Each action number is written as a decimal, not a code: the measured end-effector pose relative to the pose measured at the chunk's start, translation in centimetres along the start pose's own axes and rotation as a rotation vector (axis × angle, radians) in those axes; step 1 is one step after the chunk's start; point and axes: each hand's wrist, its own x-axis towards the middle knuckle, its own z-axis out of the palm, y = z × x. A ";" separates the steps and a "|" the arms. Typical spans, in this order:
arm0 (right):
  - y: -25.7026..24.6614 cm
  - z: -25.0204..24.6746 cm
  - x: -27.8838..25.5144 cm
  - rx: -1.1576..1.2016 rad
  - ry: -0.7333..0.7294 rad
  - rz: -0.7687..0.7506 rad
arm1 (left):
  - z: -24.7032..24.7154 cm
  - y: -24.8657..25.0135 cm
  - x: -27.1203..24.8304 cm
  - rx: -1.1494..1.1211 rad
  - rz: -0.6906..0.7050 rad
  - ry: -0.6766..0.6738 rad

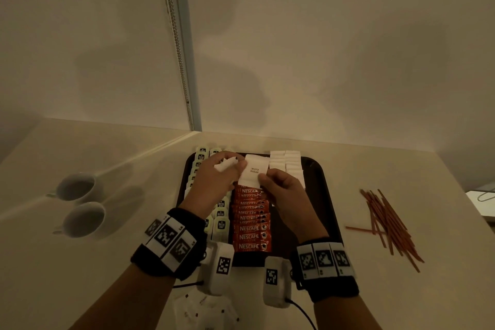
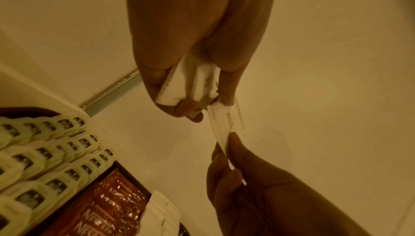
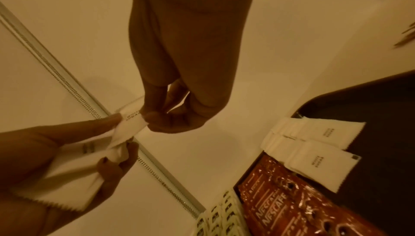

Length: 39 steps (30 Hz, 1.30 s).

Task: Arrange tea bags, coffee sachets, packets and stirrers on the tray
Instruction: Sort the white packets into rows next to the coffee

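Observation:
My left hand (image 1: 227,166) grips a small bundle of white sugar packets (image 2: 191,83) above the far end of the dark tray (image 1: 321,195). One white sugar packet (image 1: 253,171) sticks out of the bundle, and my right hand (image 1: 267,179) pinches its near end between thumb and fingers (image 3: 155,117). On the tray lie rows of tea bags (image 1: 221,220), a column of red Nescafe sachets (image 1: 250,225) and two rows of sugar packets (image 1: 286,163). Brown stirrers (image 1: 388,222) lie in a loose pile on the table right of the tray.
Two white cups (image 1: 77,187) (image 1: 83,220) stand on the table left of the tray. More white packets (image 1: 203,311) lie at the near table edge. A wall with a bead chain (image 1: 179,61) rises behind the tray. The tray's right part (image 3: 370,106) is bare.

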 end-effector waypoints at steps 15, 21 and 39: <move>7.1 -15.1 6.5 -0.858 0.428 0.216 | -2.4 -1.1 0.0 -0.746 -0.324 0.009; 8.7 -15.9 6.9 -0.950 0.402 0.299 | -2.6 -1.2 0.3 -0.729 -0.323 -0.005; 3.8 -8.4 6.2 -0.868 0.382 -0.023 | -2.0 -1.8 0.8 -0.346 -0.225 0.097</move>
